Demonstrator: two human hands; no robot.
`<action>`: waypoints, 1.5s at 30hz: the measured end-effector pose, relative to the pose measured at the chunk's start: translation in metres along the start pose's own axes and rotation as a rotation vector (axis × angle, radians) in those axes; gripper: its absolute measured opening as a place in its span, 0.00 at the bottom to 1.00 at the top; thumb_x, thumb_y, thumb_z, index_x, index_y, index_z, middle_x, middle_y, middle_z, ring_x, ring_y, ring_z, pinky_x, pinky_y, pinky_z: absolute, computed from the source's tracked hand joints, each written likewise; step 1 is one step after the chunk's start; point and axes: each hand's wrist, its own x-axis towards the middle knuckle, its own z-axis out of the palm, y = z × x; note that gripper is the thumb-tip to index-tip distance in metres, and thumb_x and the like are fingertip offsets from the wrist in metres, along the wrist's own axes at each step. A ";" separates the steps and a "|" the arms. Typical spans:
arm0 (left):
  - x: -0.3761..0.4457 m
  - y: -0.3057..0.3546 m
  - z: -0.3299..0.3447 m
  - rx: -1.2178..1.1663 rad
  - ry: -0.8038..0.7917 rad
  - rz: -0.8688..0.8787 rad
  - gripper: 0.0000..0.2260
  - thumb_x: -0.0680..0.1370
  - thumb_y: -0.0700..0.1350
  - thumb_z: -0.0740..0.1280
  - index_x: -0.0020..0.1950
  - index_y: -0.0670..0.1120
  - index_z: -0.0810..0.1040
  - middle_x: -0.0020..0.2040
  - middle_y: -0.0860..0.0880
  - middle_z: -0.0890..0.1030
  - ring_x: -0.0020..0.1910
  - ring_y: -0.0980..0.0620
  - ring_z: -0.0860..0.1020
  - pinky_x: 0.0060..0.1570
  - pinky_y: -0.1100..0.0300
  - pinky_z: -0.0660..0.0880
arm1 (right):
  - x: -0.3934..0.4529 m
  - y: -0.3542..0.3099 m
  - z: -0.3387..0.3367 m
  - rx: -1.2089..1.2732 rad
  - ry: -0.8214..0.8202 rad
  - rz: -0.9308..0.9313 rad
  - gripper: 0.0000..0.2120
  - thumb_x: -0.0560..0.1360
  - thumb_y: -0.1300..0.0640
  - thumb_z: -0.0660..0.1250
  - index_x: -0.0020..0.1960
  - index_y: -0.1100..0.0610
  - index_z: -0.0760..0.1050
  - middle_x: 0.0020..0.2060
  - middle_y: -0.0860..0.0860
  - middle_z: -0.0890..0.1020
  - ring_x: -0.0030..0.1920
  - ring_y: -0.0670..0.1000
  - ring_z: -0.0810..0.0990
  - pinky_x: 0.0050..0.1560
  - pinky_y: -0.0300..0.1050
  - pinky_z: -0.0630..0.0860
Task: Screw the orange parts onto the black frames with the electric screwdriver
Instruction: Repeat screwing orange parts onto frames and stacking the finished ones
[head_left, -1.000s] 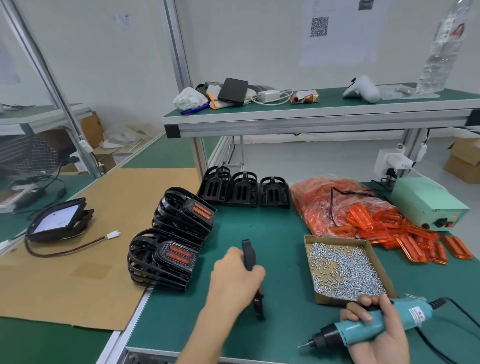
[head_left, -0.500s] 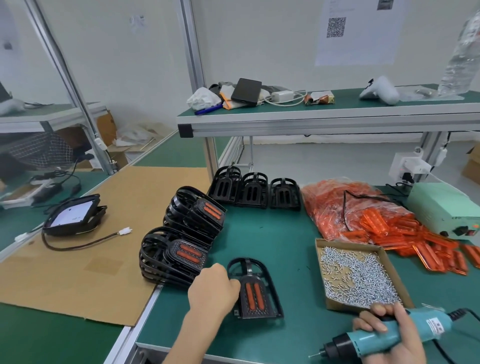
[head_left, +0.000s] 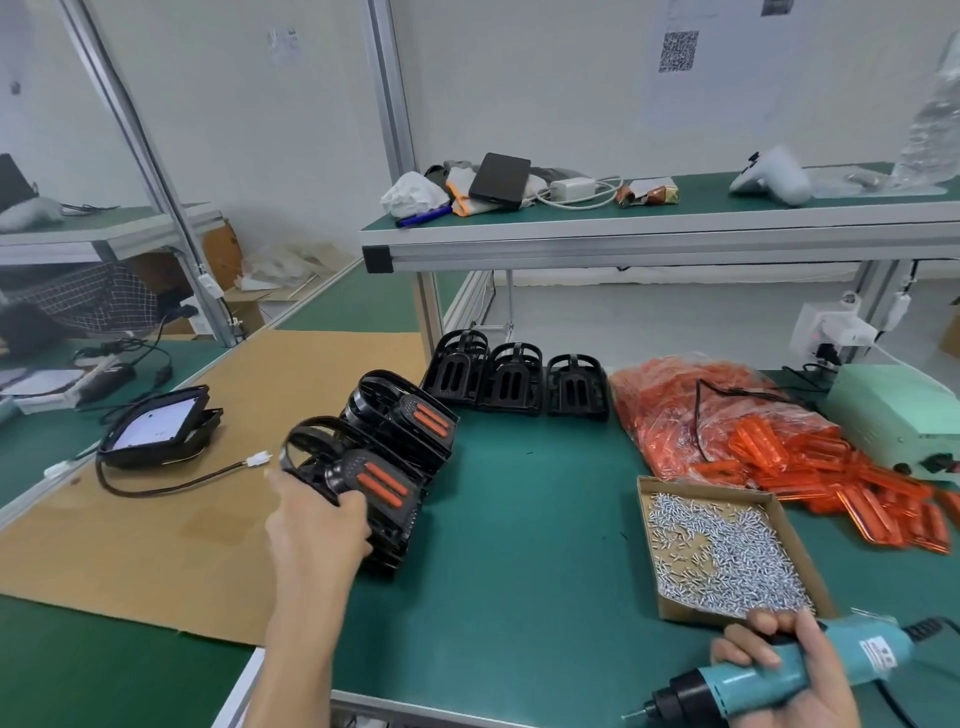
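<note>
A green worktop (head_left: 519, 545) stands against a white wall under a raised shelf (head_left: 649, 234). Left of the screw box (head_left: 727, 551), brown cardboard (head_left: 171, 519) covers the worktop's left edge, and the left hand (head_left: 317, 525) has its grip closed on a finished black frame (head_left: 363, 483) atop the stacked frames. Bare green lies between. Behind the box sit empty frames (head_left: 514, 382) and orange parts (head_left: 779, 447). Nearer than it, the right hand (head_left: 789, 680) grips the electric screwdriver (head_left: 769, 675).
</note>
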 end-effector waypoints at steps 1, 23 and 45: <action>0.003 -0.001 -0.001 0.000 -0.002 -0.014 0.38 0.76 0.39 0.64 0.82 0.39 0.49 0.27 0.48 0.83 0.23 0.52 0.81 0.32 0.57 0.79 | 0.000 -0.001 0.000 0.000 -0.012 0.005 0.17 0.79 0.45 0.65 0.33 0.48 0.75 0.33 0.43 0.75 0.24 0.39 0.68 0.27 0.34 0.72; 0.009 -0.027 0.034 0.129 0.026 -0.060 0.42 0.76 0.42 0.61 0.82 0.48 0.36 0.40 0.39 0.83 0.45 0.34 0.82 0.54 0.39 0.79 | -0.006 -0.008 0.001 -0.006 -0.055 -0.009 0.11 0.72 0.46 0.66 0.33 0.48 0.74 0.31 0.43 0.74 0.23 0.40 0.68 0.24 0.34 0.70; -0.002 -0.038 0.035 0.109 0.103 -0.010 0.41 0.78 0.49 0.64 0.82 0.47 0.41 0.38 0.39 0.83 0.49 0.34 0.77 0.54 0.42 0.76 | -0.008 -0.009 0.001 -0.012 -0.048 -0.009 0.11 0.72 0.46 0.66 0.32 0.49 0.74 0.31 0.44 0.73 0.23 0.40 0.67 0.25 0.34 0.70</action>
